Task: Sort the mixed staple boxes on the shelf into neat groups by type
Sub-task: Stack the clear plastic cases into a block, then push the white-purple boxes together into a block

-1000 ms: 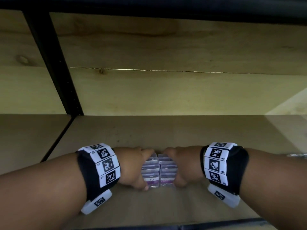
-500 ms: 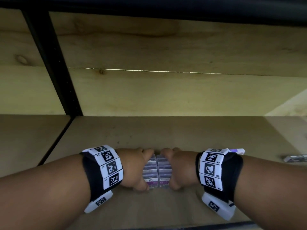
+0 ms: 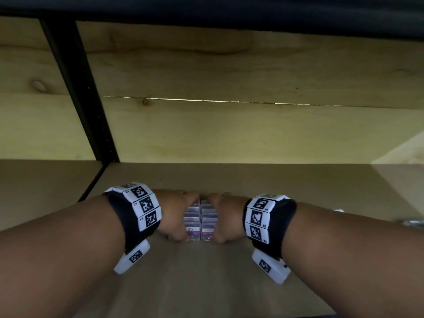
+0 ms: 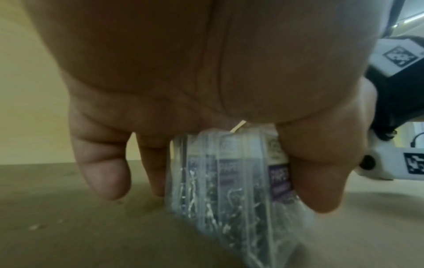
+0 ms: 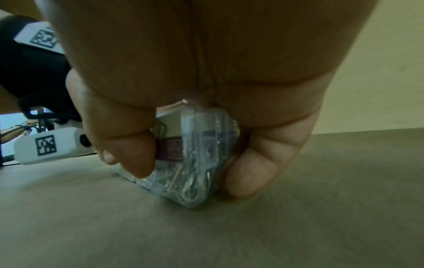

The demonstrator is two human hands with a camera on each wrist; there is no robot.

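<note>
Two short rows of clear plastic boxes with purple labels stand side by side on the wooden shelf (image 3: 206,283). My left hand (image 3: 176,216) grips the left row (image 3: 192,222), and my right hand (image 3: 226,216) grips the right row (image 3: 208,222). The two rows touch in the middle. In the left wrist view the thumb (image 4: 321,172) and fingers (image 4: 103,163) clamp the boxes (image 4: 229,181), which hold metal clips. The right wrist view shows the thumb (image 5: 128,150) and a curled finger (image 5: 257,163) squeezing the other boxes (image 5: 195,163). Both rows rest on the shelf board.
A black upright post (image 3: 78,88) divides the shelf at the left. The wooden back wall (image 3: 229,134) stands well behind the boxes. A small pale item (image 3: 413,222) lies at the far right edge. Bare board stretches ahead of and behind my hands.
Both hands have slid their rows a little to the left, and the rows have drawn closer together. The grip of each hand is unchanged.
</note>
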